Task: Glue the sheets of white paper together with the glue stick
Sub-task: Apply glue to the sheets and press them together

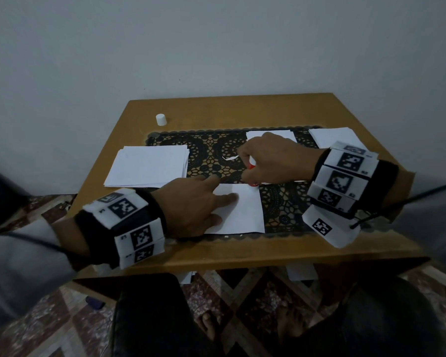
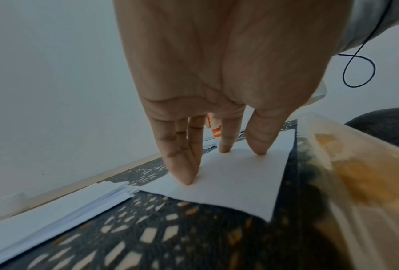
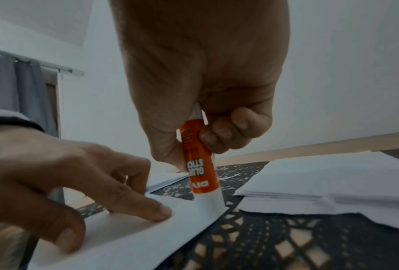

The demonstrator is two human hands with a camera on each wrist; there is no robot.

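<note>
A white sheet (image 1: 245,210) (image 2: 235,175) (image 3: 134,235) lies on the black lace mat near the table's front. My left hand (image 1: 206,202) (image 2: 217,160) (image 3: 78,184) presses it flat with straight fingertips (image 2: 187,180). My right hand (image 1: 265,161) (image 3: 194,142) grips an orange and white glue stick (image 3: 201,173) (image 1: 252,167) (image 2: 216,130), held upright. The stick's white tip touches the sheet's far right corner.
A stack of white sheets (image 1: 150,166) lies at the left of the wooden table (image 1: 242,251). More sheets (image 1: 332,137) (image 3: 332,184) lie at the back right. A white cap (image 1: 161,119) stands at the back left. The black lace mat (image 1: 209,150) covers the middle.
</note>
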